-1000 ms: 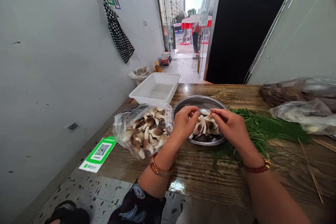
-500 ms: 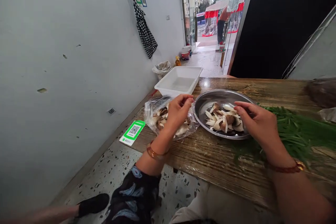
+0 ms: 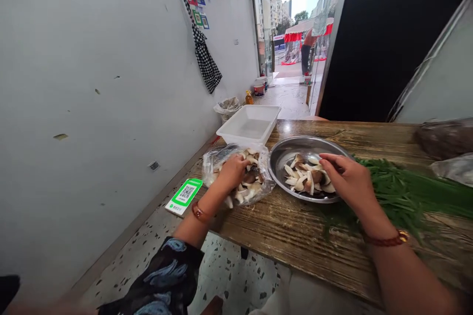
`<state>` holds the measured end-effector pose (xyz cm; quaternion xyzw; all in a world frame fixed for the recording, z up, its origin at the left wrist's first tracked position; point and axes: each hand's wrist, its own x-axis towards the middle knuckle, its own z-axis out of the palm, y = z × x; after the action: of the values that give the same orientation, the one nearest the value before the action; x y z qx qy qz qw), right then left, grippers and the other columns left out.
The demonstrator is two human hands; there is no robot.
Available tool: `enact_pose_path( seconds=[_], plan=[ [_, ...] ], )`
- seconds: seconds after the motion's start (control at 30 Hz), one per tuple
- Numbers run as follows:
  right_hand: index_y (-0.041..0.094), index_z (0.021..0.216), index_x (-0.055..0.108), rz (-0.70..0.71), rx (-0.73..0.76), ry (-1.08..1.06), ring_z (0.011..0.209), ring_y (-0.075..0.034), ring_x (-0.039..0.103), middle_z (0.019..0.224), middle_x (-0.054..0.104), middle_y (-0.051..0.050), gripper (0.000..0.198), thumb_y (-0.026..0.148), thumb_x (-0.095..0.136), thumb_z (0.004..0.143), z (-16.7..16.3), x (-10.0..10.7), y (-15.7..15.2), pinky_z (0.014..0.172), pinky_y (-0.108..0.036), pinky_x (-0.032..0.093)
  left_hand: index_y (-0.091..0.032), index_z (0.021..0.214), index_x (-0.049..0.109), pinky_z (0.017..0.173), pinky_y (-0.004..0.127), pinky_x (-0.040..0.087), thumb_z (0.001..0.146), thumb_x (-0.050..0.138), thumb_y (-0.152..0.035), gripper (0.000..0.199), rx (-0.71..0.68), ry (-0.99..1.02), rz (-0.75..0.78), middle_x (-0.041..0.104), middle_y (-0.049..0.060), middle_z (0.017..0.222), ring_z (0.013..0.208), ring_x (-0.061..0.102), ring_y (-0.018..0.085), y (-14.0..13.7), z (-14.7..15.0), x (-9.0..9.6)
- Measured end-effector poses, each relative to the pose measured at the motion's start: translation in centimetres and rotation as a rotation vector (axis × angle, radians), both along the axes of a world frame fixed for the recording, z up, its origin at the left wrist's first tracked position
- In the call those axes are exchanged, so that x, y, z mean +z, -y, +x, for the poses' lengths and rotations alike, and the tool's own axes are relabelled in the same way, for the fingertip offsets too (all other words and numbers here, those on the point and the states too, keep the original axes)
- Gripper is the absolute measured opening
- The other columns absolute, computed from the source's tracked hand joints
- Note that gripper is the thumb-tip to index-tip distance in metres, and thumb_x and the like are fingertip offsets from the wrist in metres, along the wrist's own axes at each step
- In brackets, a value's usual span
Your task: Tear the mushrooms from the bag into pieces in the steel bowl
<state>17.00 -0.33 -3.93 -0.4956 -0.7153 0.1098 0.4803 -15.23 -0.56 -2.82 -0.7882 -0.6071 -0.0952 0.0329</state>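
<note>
Space runs along the grainy table's (image 3: 281, 229) front edge. Left hand (image 3: 232, 171) curls into mushrooms (image 3: 252, 177) in a crinkly bag (image 3: 211, 165), right hand (image 3: 343, 172) loosely pinched over the round steel bowl (image 3: 278, 151); can't tell if either grips anything.

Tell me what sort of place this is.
Probably a small eatery's front room: a green QR-code sign lies on the wooden table, a metal bowl holds mushrooms, and a glass doorway opens outdoors.

there are two hands (image 3: 233, 172) (image 3: 349, 179), one metal bowl (image 3: 280, 160), one bag of mushrooms (image 3: 211, 165) and one white tub (image 3: 253, 127).
</note>
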Motion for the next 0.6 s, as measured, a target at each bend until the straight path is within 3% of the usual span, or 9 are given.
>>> enact_pose_path(
  seconds=[0.17,0.3,0.5,0.6],
  plan=[
    [0.017,0.103,0.070,-0.002,0.040,0.011,0.089,-0.023,0.067,0.102,0.073,-0.010,0.030,0.034,0.049,0.091,-0.3,0.6,0.0,0.078,-0.036,0.051,-0.021,0.088,0.070,0.082,0.035,0.040,0.073,0.065,-0.023,0.016,-0.053,-0.055,-0.002,0.062,0.010,0.086,0.089,0.055,0.026,-1.0,-0.2,0.0],
    [0.016,0.103,0.070,0.015,0.045,0.005,0.089,-0.020,0.067,0.101,0.073,-0.010,0.026,0.027,0.050,0.090,-0.6,0.8,-0.3,0.079,-0.032,0.051,-0.023,0.093,0.069,0.081,0.035,0.040,0.078,0.056,-0.018,0.021,-0.094,-0.102,0.026,0.062,0.009,0.087,0.088,0.055,0.026,-2.0,-0.5,0.7],
    [0.021,0.099,0.071,0.019,0.006,0.017,0.090,-0.018,0.066,0.097,0.073,-0.005,0.019,0.024,0.054,0.090,-1.0,1.1,-0.4,0.080,-0.028,0.048,-0.018,0.080,0.066,0.073,0.033,0.039,0.080,0.052,-0.025,0.016,-0.174,-0.283,0.010,0.061,0.009,0.081,0.079,0.053,0.024,-3.0,-0.9,1.1],
    [0.021,0.099,0.071,0.035,-0.002,0.042,0.088,-0.016,0.065,0.095,0.072,-0.004,0.020,0.025,0.053,0.091,-1.0,1.4,-0.6,0.080,-0.026,0.046,-0.024,0.077,0.064,0.074,0.031,0.039,0.083,0.046,-0.030,0.020,-0.214,-0.181,0.048,0.061,0.003,0.082,0.077,0.052,0.021,-4.0,-1.6,0.6]
  ],
)
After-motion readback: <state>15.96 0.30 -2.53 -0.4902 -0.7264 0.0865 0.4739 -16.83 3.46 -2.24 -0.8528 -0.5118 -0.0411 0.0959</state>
